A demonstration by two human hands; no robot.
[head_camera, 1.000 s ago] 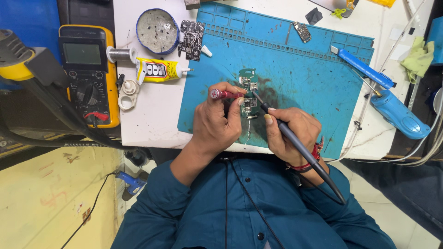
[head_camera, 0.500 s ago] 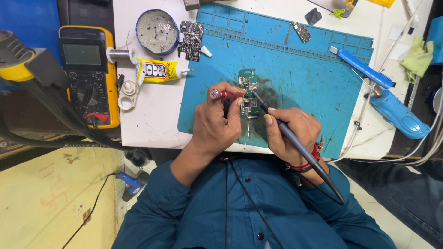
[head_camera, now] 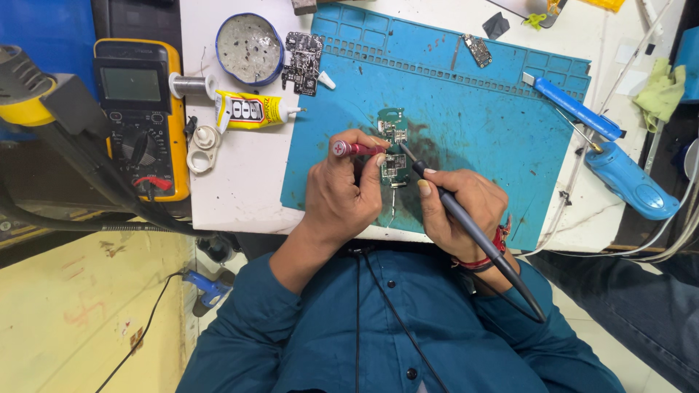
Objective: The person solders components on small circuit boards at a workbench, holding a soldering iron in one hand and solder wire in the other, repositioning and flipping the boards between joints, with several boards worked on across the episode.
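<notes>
nothing has shifted since the earlier frame: left hand (head_camera: 338,193) still grips the red probe (head_camera: 357,149), right hand (head_camera: 462,207) the black probe (head_camera: 466,225), both tips touching the green circuit board (head_camera: 393,142) on the blue mat (head_camera: 480,116) on the desk (head_camera: 240,182)

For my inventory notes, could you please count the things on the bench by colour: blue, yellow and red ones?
Blue: 3 (silicone work mat, round rimmed tin, pen-shaped hand tool)
Yellow: 2 (multimeter with grey screen, glue tube)
Red: 1 (probe in left hand)
Total: 6
</notes>
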